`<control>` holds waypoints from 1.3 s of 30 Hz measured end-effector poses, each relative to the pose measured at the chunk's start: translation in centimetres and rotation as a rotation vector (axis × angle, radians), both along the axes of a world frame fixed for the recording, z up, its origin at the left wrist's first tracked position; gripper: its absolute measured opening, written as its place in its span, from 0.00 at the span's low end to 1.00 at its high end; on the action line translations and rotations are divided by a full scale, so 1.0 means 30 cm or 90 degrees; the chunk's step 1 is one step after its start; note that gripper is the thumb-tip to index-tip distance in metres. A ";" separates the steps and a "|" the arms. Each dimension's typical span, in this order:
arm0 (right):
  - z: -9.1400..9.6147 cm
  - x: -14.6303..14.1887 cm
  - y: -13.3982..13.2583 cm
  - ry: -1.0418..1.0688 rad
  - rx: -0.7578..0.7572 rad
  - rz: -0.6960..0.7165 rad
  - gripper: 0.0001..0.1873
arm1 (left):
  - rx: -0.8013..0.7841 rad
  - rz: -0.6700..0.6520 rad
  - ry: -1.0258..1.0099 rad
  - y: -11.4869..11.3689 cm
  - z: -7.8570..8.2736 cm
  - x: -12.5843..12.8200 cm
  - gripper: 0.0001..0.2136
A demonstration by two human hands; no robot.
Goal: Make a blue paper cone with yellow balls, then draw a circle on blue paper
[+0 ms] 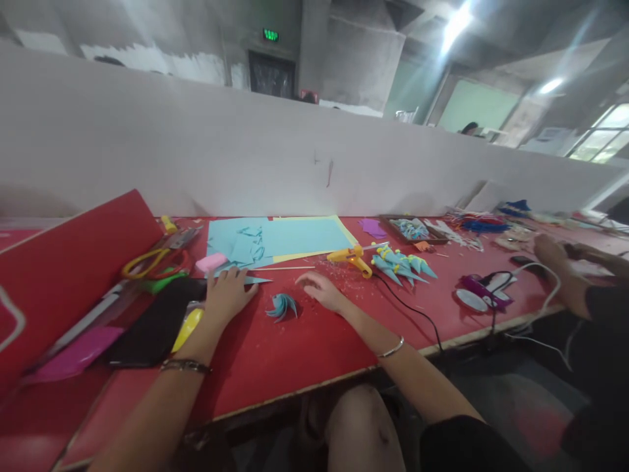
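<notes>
On the red table my left hand [227, 296] lies with its fingers stretched out, over one end of a pointed blue paper piece [258, 280]. Whether the fingers press on that piece I cannot tell. My right hand [322, 293] hovers or rests just right of a small swirled blue paper rosette [282, 306], fingers apart and holding nothing. The rosette sits between both hands. Behind them lies a thin pale stick [285, 268]. A yellow hot glue gun [351, 257] rests beyond my right hand, beside several blue paper cones with yellow bits [400, 264].
Blue paper sheets [309, 236] lie at the back, next to a pink block [211, 262]. Scissors [147, 263] and a black flat item [152, 324] are at left. A tray of scraps [413, 229] and a purple device [484, 292] are right, near another person's hands [555, 259].
</notes>
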State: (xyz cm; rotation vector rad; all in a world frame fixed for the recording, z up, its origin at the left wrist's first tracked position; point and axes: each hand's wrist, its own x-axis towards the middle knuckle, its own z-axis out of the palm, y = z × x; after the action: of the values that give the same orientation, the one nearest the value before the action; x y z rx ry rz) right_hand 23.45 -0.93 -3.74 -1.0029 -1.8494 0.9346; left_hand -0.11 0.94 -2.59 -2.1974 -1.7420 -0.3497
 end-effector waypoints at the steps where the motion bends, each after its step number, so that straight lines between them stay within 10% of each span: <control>1: -0.002 -0.003 -0.001 -0.018 0.013 0.003 0.10 | -0.006 -0.002 0.003 -0.001 0.002 0.002 0.21; 12: 0.000 -0.012 -0.011 -0.060 0.028 -0.020 0.10 | -0.059 -0.099 -0.045 0.002 0.042 0.005 0.16; 18: 0.023 -0.034 -0.031 -0.270 0.342 -0.126 0.22 | 0.007 -0.355 -0.216 -0.013 0.047 0.062 0.11; 23: 0.037 -0.051 -0.020 -0.513 0.417 -0.175 0.20 | 0.025 -0.469 -0.213 -0.027 0.031 0.098 0.10; 39: -0.001 -0.103 0.119 -0.290 0.182 0.016 0.18 | 0.032 -0.154 -0.246 -0.027 0.057 0.084 0.13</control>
State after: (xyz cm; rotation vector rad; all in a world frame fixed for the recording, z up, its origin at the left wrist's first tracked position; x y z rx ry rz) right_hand 20.36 2.65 -3.79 -1.0737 -2.2966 0.4541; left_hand 2.40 0.12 -0.89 -2.4300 -1.6172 -0.9196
